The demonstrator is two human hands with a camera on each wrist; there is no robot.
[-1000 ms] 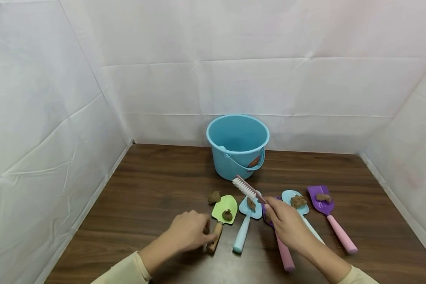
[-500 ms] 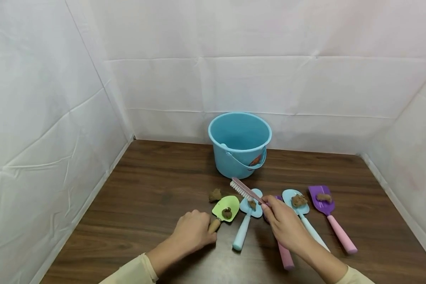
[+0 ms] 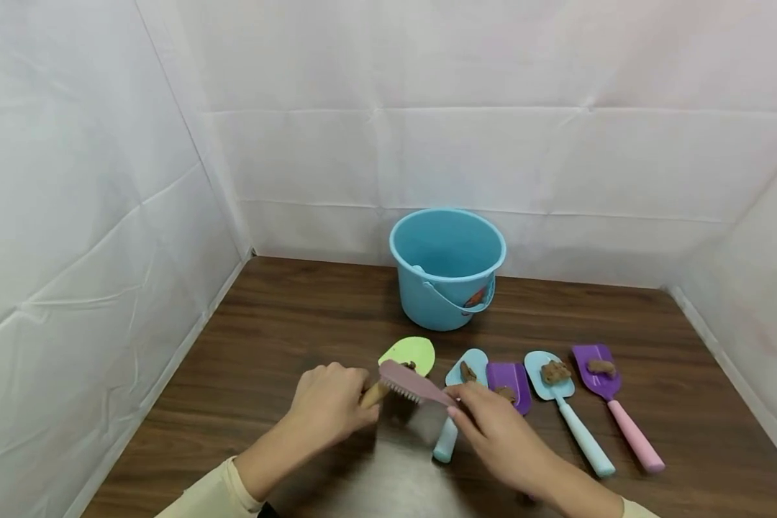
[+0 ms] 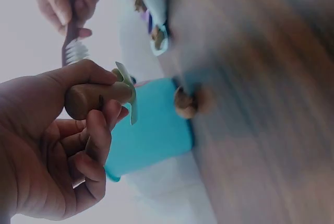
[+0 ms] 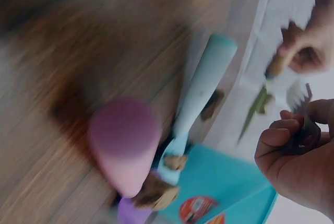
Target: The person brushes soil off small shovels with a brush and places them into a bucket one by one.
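Observation:
My left hand [image 3: 329, 404] grips the wooden handle [image 4: 96, 98] of a small green toy shovel [image 3: 409, 350], lifted off the table. A brown lump [image 3: 409, 365] on the shovel's blade is mostly covered by the brush in the head view. In my right hand [image 3: 506, 439], thumb and fingers pinch a pink brush [image 3: 404, 378] with white bristles, held bristles down across the base of the green blade. Another brown lump [image 4: 185, 102] lies on the table below the shovel, visible in the left wrist view.
A blue bucket [image 3: 443, 306] stands at the back, its handle hanging down. Right of the green shovel lie a light-blue shovel [image 3: 474, 357], a purple one [image 3: 516, 383], another light-blue one [image 3: 584, 439] and another purple one [image 3: 634, 435], each bearing a brown lump. White sheets surround the table.
My left hand has taken hold of the green shovel's handle and raised it from the table. My right hand has brought the brush left and down, over the green shovel.

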